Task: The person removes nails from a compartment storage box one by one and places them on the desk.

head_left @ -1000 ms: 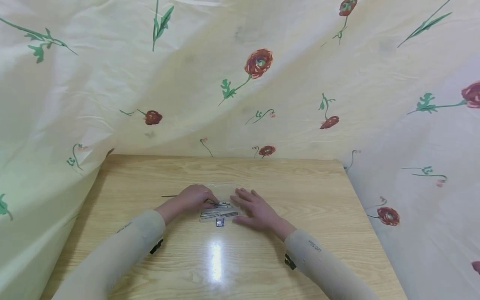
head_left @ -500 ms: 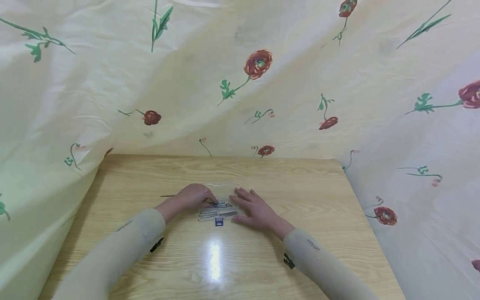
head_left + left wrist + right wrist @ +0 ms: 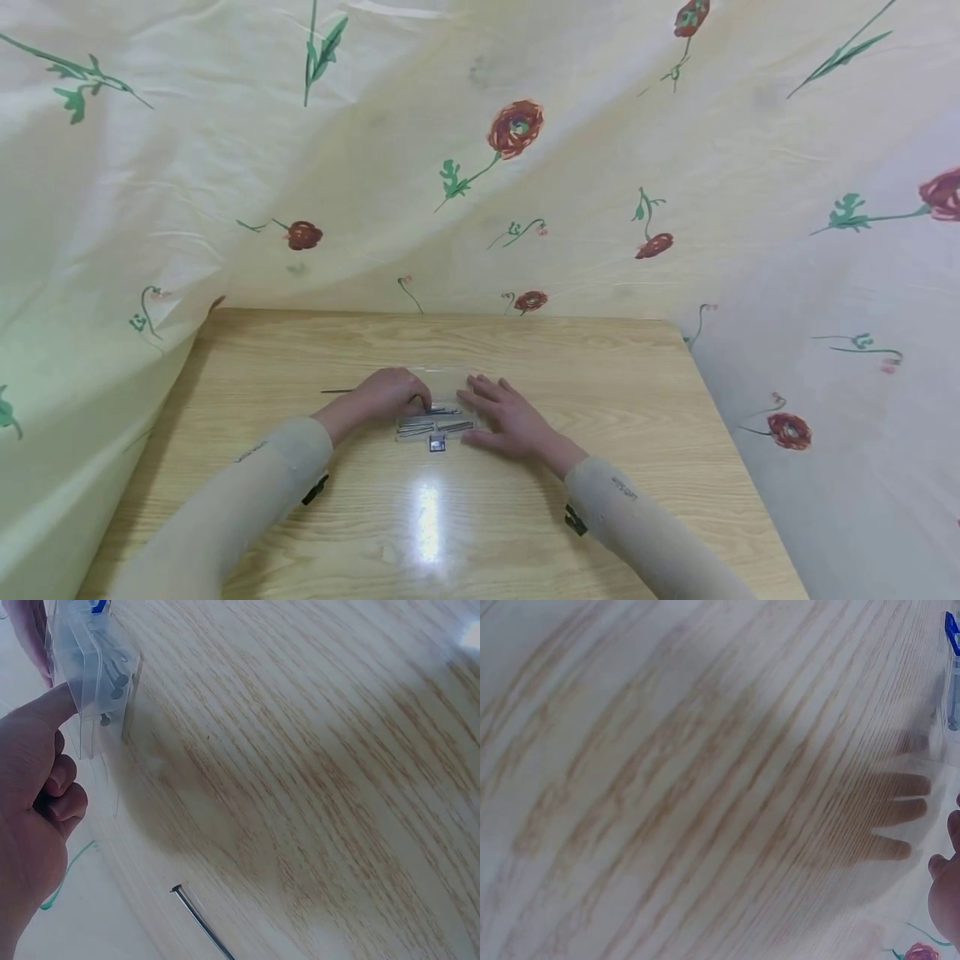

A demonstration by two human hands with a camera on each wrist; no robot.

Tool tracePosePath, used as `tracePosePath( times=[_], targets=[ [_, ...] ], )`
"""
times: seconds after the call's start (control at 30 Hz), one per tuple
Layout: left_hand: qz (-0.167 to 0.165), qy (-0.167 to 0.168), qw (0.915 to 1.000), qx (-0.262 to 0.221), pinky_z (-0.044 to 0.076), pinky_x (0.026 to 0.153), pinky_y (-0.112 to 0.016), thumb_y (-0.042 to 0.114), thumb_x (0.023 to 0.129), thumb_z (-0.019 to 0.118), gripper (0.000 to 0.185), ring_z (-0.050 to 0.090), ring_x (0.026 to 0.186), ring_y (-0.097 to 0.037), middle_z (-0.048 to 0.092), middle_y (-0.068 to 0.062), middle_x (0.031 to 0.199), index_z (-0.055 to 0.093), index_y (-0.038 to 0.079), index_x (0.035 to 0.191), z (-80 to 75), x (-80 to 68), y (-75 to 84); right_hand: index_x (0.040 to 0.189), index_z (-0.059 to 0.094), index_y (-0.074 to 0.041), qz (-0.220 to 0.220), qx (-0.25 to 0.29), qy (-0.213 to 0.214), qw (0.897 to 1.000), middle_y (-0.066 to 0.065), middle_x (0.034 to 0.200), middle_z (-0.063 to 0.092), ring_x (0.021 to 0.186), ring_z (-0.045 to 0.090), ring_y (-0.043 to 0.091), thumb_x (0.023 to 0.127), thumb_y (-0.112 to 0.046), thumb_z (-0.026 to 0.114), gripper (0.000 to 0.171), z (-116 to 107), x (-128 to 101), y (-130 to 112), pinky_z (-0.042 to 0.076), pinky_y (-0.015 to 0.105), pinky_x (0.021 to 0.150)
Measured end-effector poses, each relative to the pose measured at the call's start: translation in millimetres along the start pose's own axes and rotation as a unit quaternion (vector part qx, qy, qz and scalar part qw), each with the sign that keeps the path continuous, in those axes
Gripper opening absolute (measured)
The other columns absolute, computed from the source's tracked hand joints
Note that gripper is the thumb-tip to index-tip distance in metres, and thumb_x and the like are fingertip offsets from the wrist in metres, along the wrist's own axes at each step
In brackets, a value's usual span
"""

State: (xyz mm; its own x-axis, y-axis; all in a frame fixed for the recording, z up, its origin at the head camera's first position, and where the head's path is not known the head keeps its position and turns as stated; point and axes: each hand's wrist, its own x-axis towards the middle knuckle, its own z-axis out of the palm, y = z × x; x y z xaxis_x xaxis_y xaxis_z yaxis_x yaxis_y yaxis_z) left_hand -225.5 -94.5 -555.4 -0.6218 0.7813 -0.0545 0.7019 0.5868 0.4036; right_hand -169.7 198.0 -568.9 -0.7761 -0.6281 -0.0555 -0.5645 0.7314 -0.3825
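A clear plastic bag (image 3: pixel 438 421) with several nails inside and a blue slider (image 3: pixel 437 444) lies in the middle of the wooden table (image 3: pixel 600 375). My left hand (image 3: pixel 390 396) grips the bag's left edge, fingers curled. In the left wrist view its index finger (image 3: pixel 49 705) touches the raised bag (image 3: pixel 94 660); the thumb is hidden. My right hand (image 3: pixel 506 412) rests flat on the bag's right end with straight fingers. The right wrist view shows only the right hand's edge (image 3: pixel 943 885), its shadow, and the bag's blue corner (image 3: pixel 951 630).
One loose nail (image 3: pixel 337 391) lies on the table left of my left hand, and it also shows as a nail (image 3: pixel 201 924) in the left wrist view. A flowered cloth (image 3: pixel 480 167) hangs behind and on both sides of the table.
Both hands stay where they were on the bag. Only the view has shifted slightly.
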Motion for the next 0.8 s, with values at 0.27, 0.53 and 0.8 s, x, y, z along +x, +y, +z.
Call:
tracePosePath(
  times=[0.27, 0.53, 0.8],
  targets=[
    [-0.011, 0.001, 0.9999, -0.001, 0.060, 0.086, -0.036, 0.017, 0.095, 0.080, 0.006, 0.071, 0.086, -0.013, 0.080, 0.005, 0.100, 0.083, 0.021, 0.098, 4.3, -0.9, 2.9, 0.164, 0.043, -0.022, -0.011, -0.003, 0.005, 1.000, 0.010, 0.174, 0.030, 0.162, 0.025, 0.029, 0.100, -0.056, 0.069, 0.077, 0.9, -2.0, 0.5, 0.015, 0.056, 0.131],
    [-0.004, 0.002, 1.0000, -0.002, 0.059, 0.080, -0.034, 0.013, 0.093, 0.079, 0.009, 0.064, 0.078, -0.009, 0.079, 0.005, 0.097, 0.082, 0.021, 0.096, 4.7, -5.2, 0.5, 0.164, 0.043, -0.022, -0.018, -0.015, 0.003, 1.000, 0.010, 0.174, 0.031, 0.161, 0.027, 0.029, 0.100, -0.058, 0.067, 0.078, 3.3, -0.8, 0.0, 0.016, 0.056, 0.130],
    [0.017, -0.003, 0.9998, -0.013, 0.056, 0.073, -0.030, 0.010, 0.090, 0.079, 0.009, 0.059, 0.071, -0.007, 0.076, 0.006, 0.088, 0.081, 0.019, 0.092, -0.7, -8.2, -1.6, 0.166, 0.040, -0.024, -0.007, -0.013, -0.006, 1.000, 0.007, 0.176, 0.027, 0.163, 0.022, 0.025, 0.101, -0.060, 0.066, 0.078, 3.5, 0.4, -6.1, 0.013, 0.052, 0.132]
  ],
)
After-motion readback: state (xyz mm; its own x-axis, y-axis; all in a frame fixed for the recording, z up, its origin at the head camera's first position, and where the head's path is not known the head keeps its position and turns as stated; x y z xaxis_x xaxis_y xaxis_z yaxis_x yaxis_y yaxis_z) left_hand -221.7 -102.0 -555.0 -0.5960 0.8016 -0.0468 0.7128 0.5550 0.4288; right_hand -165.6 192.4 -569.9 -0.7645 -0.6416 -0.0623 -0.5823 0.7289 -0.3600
